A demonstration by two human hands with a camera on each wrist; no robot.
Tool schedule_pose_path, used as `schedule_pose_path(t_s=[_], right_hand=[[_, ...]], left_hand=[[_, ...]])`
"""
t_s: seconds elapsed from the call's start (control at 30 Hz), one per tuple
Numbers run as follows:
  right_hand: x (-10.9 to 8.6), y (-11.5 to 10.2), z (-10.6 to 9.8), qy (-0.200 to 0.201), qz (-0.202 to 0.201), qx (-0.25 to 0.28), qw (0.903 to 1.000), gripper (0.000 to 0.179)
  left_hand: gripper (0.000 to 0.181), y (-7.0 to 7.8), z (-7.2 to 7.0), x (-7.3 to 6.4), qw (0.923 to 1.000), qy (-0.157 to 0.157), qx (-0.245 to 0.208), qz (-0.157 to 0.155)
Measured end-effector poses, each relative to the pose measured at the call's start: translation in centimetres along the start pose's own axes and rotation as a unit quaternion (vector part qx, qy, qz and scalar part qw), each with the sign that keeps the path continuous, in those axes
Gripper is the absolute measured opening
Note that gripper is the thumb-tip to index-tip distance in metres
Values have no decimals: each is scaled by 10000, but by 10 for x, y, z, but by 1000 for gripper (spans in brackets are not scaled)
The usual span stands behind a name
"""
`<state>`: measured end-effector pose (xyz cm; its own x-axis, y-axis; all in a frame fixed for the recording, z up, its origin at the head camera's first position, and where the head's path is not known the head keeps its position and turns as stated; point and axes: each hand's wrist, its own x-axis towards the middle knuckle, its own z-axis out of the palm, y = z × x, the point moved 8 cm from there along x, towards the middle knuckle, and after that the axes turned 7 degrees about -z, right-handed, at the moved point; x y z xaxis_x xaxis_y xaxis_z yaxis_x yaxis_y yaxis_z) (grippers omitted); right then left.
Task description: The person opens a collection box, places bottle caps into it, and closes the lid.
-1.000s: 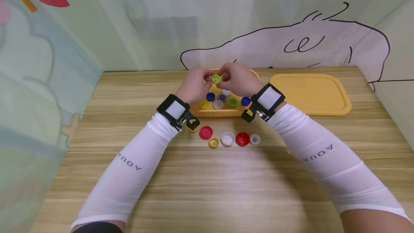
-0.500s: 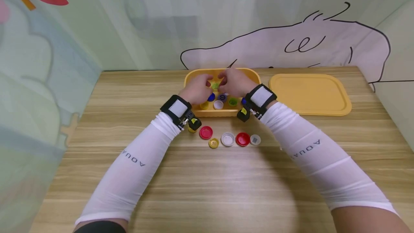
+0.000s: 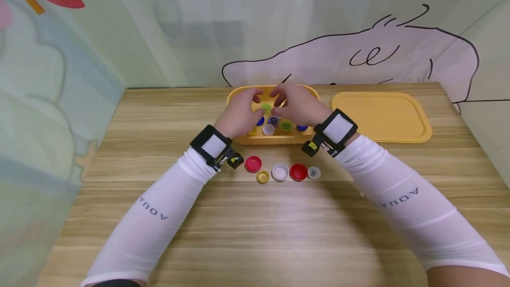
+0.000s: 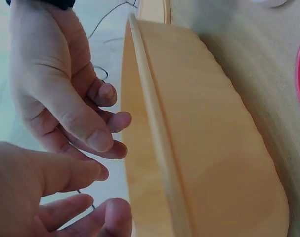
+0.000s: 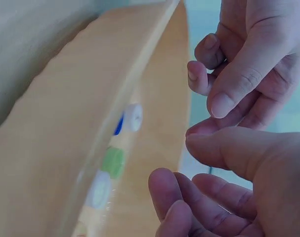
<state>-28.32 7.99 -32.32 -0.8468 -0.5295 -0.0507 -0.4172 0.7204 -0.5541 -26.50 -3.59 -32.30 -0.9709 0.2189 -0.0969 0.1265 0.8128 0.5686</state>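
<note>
Both hands hover over a yellow plastic box (image 3: 275, 140) at the table's back, with nothing held between their fingers. My left hand (image 3: 241, 112) is over its left half, loosely bent. Facing it, my right hand (image 3: 300, 103) hangs over the right half, fingers also loosely bent. In the gap between the hands, a light green bottle cap (image 3: 266, 108) lies in the box. Nearer its front wall are a white cap (image 3: 268, 129), a green cap (image 3: 286, 126) and several blue or purple ones. The left wrist view shows both hands' empty fingertips above the rim.
In front of the box lie a pinkish-red cap (image 3: 253, 164), a small yellow cap (image 3: 262, 177), a white cap (image 3: 280, 172), a red cap (image 3: 298, 172) and a small whitish cap (image 3: 314, 172). A flat yellow lid (image 3: 380, 116) lies right of the box. A printed curtain stands behind.
A second ago both hands pinched the light green cap above the box. It has been let go and now lies inside. The right arm has shifted slightly right, the left slightly left.
</note>
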Motion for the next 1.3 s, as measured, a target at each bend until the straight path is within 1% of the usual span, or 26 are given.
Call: schedule_pose_path(t_s=[0.13,0.27,0.4,0.5,0.63,0.77,0.9,1.03,1.17,1.3], right_hand=[[-14,-18,-4,249,-490,-88,9984,39],[-29,-36,-3,359,-925,-79,9950,34],[-42,-50,6,303,-1181,-157,9924,33],[-51,-57,14,215,-1266,-266,9914,32],[-60,-60,25,-13,-1252,-157,9920,31],[-67,-58,38,-322,-1163,-49,9927,34],[-71,-57,52,-518,-1129,-95,9922,36],[-72,-57,65,-577,-1177,-98,9913,35],[-71,-57,78,-610,-1280,-397,9891,37],[-68,-56,89,-581,-1245,-799,9873,39]], left_hand=[[44,11,-9,-18,9982,318,80,506],[39,18,-13,-41,9954,468,70,829],[32,19,-12,-59,9934,502,86,1026],[30,16,-9,-70,9924,508,85,1118],[31,9,-6,-82,9926,436,79,1128],[33,-2,-3,-93,9941,347,175,1016],[36,-13,3,-102,9953,282,430,816],[39,-24,12,-108,9953,199,699,646],[43,-36,24,-112,9941,112,918,571],[45,-46,37,-111,9929,22,1116,420]])
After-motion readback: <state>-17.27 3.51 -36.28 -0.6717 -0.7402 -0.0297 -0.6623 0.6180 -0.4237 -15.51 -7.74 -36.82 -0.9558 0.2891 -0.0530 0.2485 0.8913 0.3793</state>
